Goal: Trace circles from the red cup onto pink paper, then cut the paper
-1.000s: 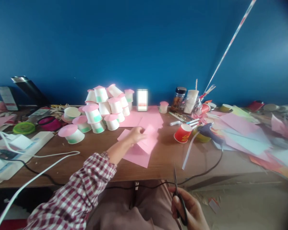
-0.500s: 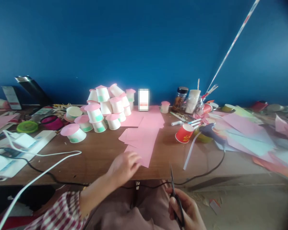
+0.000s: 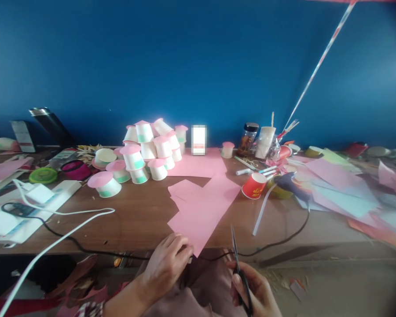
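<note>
My left hand [image 3: 170, 260] is at the table's front edge, fingers curled down over the near end of a sheet of pink paper [image 3: 201, 211]. Its fingertips are partly hidden, but the hand is closed on the sheet. The paper lies slantwise on the table, with smaller pink pieces [image 3: 185, 190] at its left. Lower right, my right hand [image 3: 257, 290] grips black-handled scissors [image 3: 236, 253] beyond the table edge. Their blades point up and away from me and look closed together. A gap separates the scissors from the paper.
Paper cups with pink paper tops [image 3: 145, 152] are stacked back left. A red paper cup [image 3: 254, 186] stands right, beside a glue gun [image 3: 292, 181]. Loose coloured sheets [image 3: 343, 176] cover the far right. A white cable [image 3: 75, 233] and a power strip [image 3: 62, 193] are left.
My left hand has come down nearer to me, and the pink sheet has slid towards me and turned. My right hand with the scissors has hardly moved.
</note>
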Demonstrator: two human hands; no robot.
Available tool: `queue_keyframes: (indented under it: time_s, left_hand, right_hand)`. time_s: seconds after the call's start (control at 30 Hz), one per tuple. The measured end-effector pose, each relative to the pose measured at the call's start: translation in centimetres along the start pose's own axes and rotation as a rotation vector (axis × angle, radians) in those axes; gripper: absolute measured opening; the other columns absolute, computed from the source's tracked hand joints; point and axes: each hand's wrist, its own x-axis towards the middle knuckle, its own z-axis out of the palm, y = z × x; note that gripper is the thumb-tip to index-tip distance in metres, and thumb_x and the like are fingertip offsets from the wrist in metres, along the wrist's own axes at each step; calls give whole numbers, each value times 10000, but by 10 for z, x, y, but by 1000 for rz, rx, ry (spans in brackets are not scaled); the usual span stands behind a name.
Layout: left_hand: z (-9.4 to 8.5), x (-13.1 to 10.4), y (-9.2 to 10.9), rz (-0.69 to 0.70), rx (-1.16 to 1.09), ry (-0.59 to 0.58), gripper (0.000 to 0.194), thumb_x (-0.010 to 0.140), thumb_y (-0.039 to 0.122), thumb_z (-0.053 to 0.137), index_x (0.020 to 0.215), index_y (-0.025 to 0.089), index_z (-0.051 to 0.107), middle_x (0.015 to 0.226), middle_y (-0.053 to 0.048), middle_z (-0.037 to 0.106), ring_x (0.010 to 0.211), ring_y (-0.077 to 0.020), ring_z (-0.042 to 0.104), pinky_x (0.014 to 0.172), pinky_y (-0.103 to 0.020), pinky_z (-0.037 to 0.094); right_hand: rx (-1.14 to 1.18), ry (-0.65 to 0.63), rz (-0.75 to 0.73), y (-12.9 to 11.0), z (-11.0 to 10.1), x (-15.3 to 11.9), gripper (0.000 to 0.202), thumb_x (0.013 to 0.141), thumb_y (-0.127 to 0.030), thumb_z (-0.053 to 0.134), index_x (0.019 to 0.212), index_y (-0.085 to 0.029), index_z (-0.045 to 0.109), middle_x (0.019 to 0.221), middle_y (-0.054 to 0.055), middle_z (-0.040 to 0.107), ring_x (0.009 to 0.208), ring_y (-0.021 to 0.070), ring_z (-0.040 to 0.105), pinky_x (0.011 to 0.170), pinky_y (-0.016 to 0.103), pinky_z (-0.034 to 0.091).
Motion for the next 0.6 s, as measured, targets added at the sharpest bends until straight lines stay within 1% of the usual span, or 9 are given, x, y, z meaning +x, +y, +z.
queue_keyframes:
  time_s: [0.07,0.13,0.2,0.27,0.3,0.37,0.43,0.5,0.6]
  left_hand:
    - [-8,-5,-2,-35,-18,14,200,868,94,464,907,194,633,891,-47,604,854,-156,566,765,-275,481]
    - [-19,-9,-7,-60,32,33,212,865,103,478,942,216,641,894,-39,614,835,-150,574,767,-276,477]
    - [-32,-12,-16,-85,125,90,221,850,119,514,976,242,648,896,-31,620,788,-142,581,740,-269,482]
    - [-45,-14,-27,-180,160,186,232,829,112,535,955,262,659,976,-42,606,817,-134,598,760,-252,493]
    - [-51,-16,-32,-247,151,245,217,824,127,542,944,264,662,1027,-54,593,788,-124,597,746,-248,500]
    - [-59,-20,-42,-426,96,322,180,821,191,551,947,253,663,1018,-66,600,815,-152,622,732,-257,515]
    - [-63,-26,-48,-657,-52,272,190,815,286,561,976,239,651,942,-50,656,794,-173,655,700,-254,529]
    - [-62,-32,-51,-900,-287,208,268,790,387,579,983,214,643,918,-45,691,773,-188,681,709,-265,543]
    - [-57,-34,-53,-1122,-651,184,410,764,505,573,986,170,653,1015,-75,686,862,-216,672,776,-312,548]
  right_hand:
    - [20,-6,10,-2,2,-1,580,638,-621,730,928,-124,660,504,-24,538,438,88,455,453,210,348]
    - [31,-9,14,-2,3,-2,582,645,-619,727,935,-120,655,499,-28,527,436,85,442,451,209,333]
    - [33,-8,9,-1,3,-2,575,651,-615,726,935,-120,654,492,-29,519,431,88,439,449,212,317]
    - [24,-7,3,1,3,-1,567,654,-616,724,929,-125,657,486,-23,524,427,93,444,447,214,303]
    - [20,-9,-1,2,3,0,565,654,-617,722,925,-125,658,483,-21,526,426,95,445,447,215,299]
    - [18,-23,-12,5,4,1,563,660,-615,719,924,-122,660,474,-21,521,422,94,439,448,214,293]
    - [27,-42,-24,8,6,2,558,667,-610,717,926,-119,659,466,-30,502,418,88,427,449,211,294]
    - [32,-51,-28,9,7,2,548,673,-605,715,926,-121,659,467,-37,488,416,83,419,447,209,300]
    - [31,-48,-18,9,8,2,539,672,-597,722,927,-126,661,479,-35,493,420,80,428,444,203,312]
